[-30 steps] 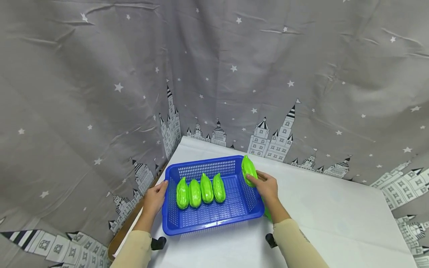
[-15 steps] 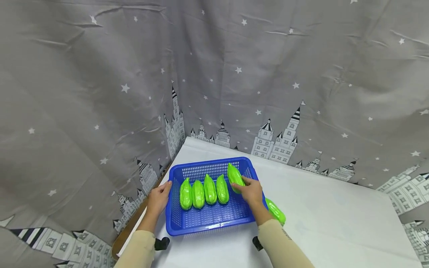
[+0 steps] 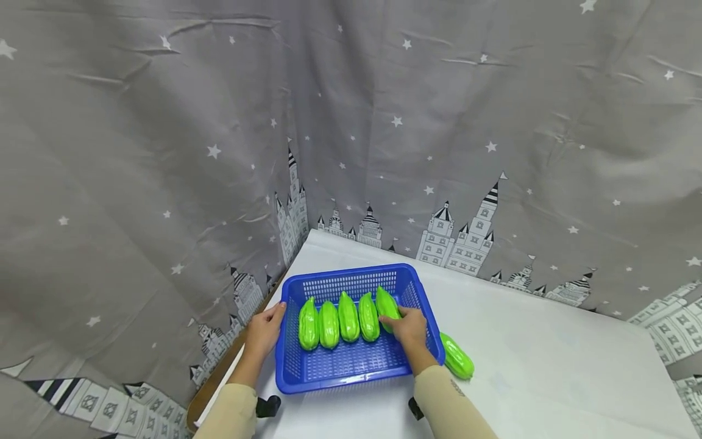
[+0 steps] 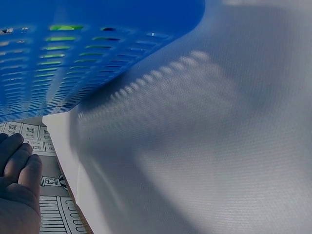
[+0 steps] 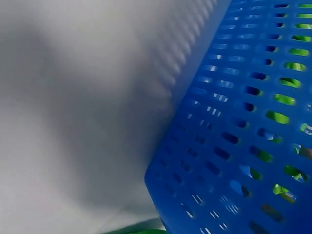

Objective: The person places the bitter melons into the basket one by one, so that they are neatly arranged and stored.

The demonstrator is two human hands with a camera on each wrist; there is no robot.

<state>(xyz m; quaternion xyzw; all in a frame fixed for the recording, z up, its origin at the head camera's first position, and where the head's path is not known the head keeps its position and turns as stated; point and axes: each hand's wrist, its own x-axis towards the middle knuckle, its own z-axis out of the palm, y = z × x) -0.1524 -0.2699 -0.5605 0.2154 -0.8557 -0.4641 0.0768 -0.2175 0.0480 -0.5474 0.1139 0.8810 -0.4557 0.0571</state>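
A blue plastic basket (image 3: 351,385) with slotted walls stands on the white table. Inside, several shiny green ridged bitter melons (image 3: 348,317) lie side by side in a row. At the row's right end, my right hand (image 3: 411,328) grips one more bitter melon (image 3: 386,300), thumb on its left side. My left hand (image 3: 263,329) holds the basket's left rim; its curled fingers (image 4: 22,168) show outside the wall in the left wrist view. The right wrist view shows the basket wall (image 5: 209,151), with green through its slots; the right hand is mostly hidden there.
Another bitter melon (image 3: 457,356) lies on the white table (image 3: 537,360), just outside the basket's right wall. A grey curtain (image 3: 351,122) printed with stars and castles hangs behind and to the left. The table's left edge runs close to my left arm.
My right hand has carried its bitter melon from above the basket's right rim leftward and down to the row's end. The left hand stays at the rim. The melon outside has come into fuller view.
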